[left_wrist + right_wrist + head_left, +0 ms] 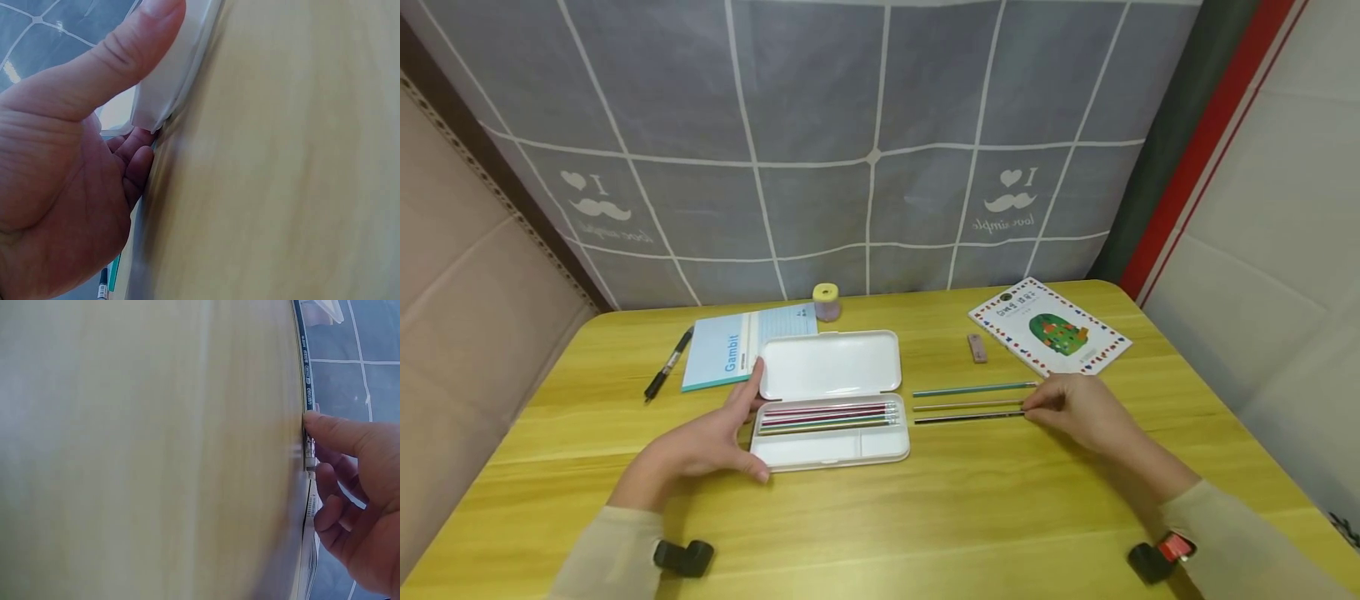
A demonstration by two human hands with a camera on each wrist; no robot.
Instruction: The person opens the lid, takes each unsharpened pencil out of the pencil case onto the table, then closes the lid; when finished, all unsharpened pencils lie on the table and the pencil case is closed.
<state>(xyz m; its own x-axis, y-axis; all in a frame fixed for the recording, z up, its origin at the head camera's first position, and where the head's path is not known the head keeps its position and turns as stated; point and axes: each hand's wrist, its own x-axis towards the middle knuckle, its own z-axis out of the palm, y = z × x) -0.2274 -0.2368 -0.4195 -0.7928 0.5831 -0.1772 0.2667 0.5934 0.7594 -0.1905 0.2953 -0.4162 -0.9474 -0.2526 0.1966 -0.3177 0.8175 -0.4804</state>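
Pinching dark pencil (958, 417) on the surface (880, 533), right of open white case (812, 452), by the end away from the case.
Gripping it with right hand's (1075, 411) fingers; bracing the case's left end with left hand's (715, 440) fingers, curled round it. Probably best to keep pinch light, hold level and avoid nudging tan pencil (967, 406) or teal pencil (973, 389), also right of the case. In right wrist view, can see lettering (306, 369) along the dark pencil, lost in head view. Only in head view: row of pencils (827, 417) inside the case.
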